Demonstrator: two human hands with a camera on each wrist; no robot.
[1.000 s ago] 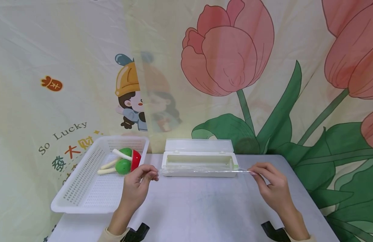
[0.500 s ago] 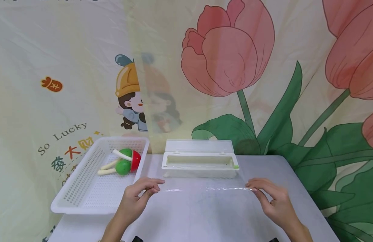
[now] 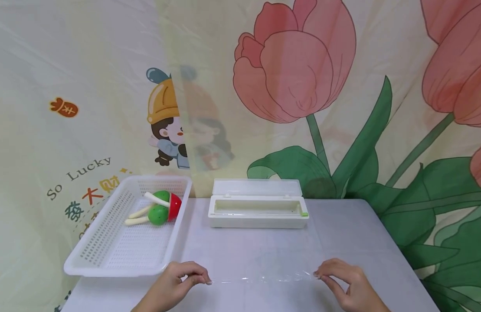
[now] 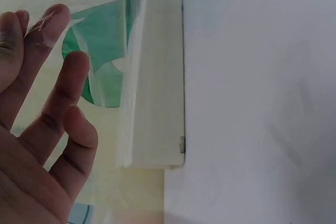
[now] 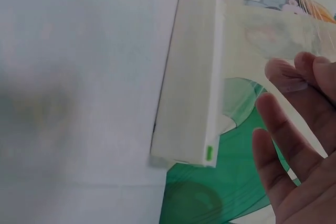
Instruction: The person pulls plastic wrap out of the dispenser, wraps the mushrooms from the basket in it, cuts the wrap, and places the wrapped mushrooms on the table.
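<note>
While the left hand (image 3: 179,286) pinches one end of a clear cling-film sheet (image 3: 263,278) between thumb and index finger at the lower left of centre in the head view, the right hand (image 3: 347,284) pinches the other end at the lower right of centre. The sheet spans the gap between them, its near edge marked by glints; its far extent is too transparent to trace. Both wrist views show the remaining fingers loosely bent and spread. At mid-frame, a white dispenser box (image 3: 260,222) stands on the table (image 3: 349,238), its hinged lid (image 3: 257,187) raised, with a green slider (image 3: 304,214) at the right. Left of frame, a white perforated basket (image 3: 127,255) holds green maraca-like toys (image 3: 158,215) and a red toy (image 3: 174,208). Behind hangs a tulip-printed cloth (image 3: 291,78).
</note>
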